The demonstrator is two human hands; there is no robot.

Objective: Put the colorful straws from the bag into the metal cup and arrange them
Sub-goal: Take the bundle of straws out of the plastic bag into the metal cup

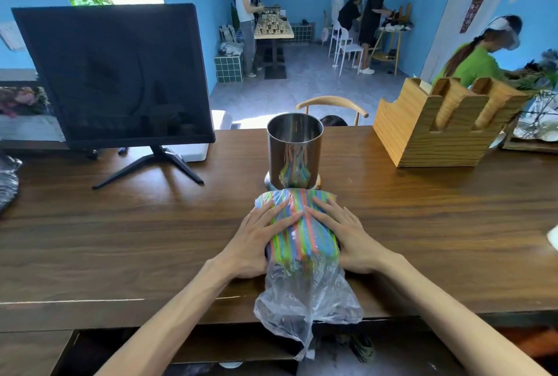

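- The loose, crumpled end of the clear plastic bag (305, 300) lies nearest the camera and hangs over the front edge of the wooden counter (120, 239).
- The colorful straws (302, 224) are bundled inside the bag, lying lengthwise on the counter and pointing toward the metal cup (294, 150).
- The left hand (259, 239) rests on the bundle's left side, fingers straight and spread over the plastic.
- The right hand (344, 233) mirrors it on the right side, fingers likewise spread and laid flat; neither hand pinches the bag.
- The metal cup stands upright just beyond the far end of the straws, its polished wall reflecting their colours.
- A dark monitor (114, 73) stands to the left, a wooden holder (437, 131) to the right.
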